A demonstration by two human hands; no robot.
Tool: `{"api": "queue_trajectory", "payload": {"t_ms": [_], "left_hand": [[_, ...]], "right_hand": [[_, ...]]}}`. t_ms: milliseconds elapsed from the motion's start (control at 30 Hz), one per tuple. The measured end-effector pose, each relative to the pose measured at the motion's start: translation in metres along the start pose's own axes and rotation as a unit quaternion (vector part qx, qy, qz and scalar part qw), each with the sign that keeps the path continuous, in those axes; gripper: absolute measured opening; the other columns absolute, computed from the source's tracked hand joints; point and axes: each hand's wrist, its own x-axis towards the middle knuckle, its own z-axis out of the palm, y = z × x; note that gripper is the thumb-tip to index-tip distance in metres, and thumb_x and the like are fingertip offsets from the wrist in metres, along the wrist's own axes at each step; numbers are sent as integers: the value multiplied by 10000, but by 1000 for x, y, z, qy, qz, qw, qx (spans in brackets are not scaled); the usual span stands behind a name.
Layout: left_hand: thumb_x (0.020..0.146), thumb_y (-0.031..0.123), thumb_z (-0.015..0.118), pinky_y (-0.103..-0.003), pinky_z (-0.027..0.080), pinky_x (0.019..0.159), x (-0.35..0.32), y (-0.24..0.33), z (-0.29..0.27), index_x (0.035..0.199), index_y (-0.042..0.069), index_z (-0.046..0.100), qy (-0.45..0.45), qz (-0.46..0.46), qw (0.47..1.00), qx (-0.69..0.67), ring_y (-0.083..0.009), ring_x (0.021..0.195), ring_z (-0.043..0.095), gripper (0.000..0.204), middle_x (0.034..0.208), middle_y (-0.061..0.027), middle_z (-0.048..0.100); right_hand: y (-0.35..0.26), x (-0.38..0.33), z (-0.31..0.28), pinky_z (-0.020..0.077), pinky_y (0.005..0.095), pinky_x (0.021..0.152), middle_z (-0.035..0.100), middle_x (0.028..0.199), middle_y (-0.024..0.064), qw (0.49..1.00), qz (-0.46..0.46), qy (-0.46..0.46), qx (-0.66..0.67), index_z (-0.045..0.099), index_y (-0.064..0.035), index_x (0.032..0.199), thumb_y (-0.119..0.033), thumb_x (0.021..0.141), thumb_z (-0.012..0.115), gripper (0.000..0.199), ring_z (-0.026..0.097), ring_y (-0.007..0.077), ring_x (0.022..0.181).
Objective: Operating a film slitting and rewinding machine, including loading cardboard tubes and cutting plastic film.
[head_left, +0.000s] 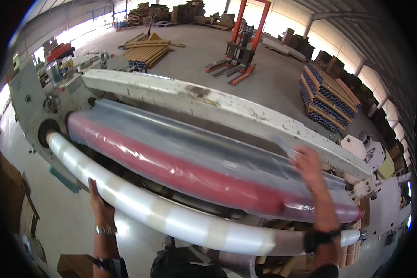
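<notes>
A long roll of whitish plastic film (180, 220) with tan bands lies across the machine in front of me. My left hand (100, 207) rests against its near side, fingers stretched out and thumb side upward. Behind that roll, a red roller (171, 173) is wrapped in clear film, and a sheet of clear film (208, 143) runs over the dark roller beyond. Raised over the right part of this film is my right hand (306, 164), blurred by motion, its fingers drawn together. A pale streak at the fingertips is too smeared to name.
A scuffed white beam (217, 104) spans the machine behind the rollers, between the left side plate (32, 95) and the right-hand frame. Cardboard tubes (329, 99) are stacked far right. An orange pallet stacker (241, 51) stands on the floor beyond. A cardboard box (74, 265) sits lower left.
</notes>
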Motion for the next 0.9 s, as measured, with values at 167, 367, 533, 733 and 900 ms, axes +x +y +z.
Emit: {"api": "queue_trajectory", "payload": {"t_ms": [167,367,533,733,900], "left_hand": [[951,465,471,-403,439,978,45,40,-4,1376,98,367,-77,-27,990,-115,-248,1169,508,571,1301,-74,493],[979,386,442,-423,476,935,192,99,-92,1253,83,470,-50,69,993,-84,-264,1051,574,410,1146,-119,582],[910,467,540,-471,526,842,228,125,-90,1260,51,446,8,21,992,-127,-324,948,619,552,1118,-157,596],[913,512,512,-475,518,866,241,122,-100,1304,77,425,46,71,989,-124,-319,1008,600,591,1189,-143,568],[907,555,494,-473,515,870,283,153,-116,1281,65,456,33,80,992,-88,-312,993,610,618,1158,-143,593]], "right_hand": [[-24,109,180,407,214,470,576,710,28,996,21,-43,78,594,-16,1018,-117,888,537,174,504,81,530],[-3,114,241,435,234,504,596,766,67,991,11,-23,131,524,-40,1113,-103,896,559,229,518,91,600],[-15,-34,204,435,384,903,608,1057,186,888,-258,-152,-349,541,16,1172,-183,780,691,464,585,309,975],[-21,-83,203,388,462,985,529,1226,224,846,-238,-129,-459,512,13,1209,-149,730,691,537,489,395,1149],[-20,-154,194,363,499,1008,476,1278,242,956,-94,-115,-253,431,11,1282,-245,736,706,663,446,410,1205]]}}
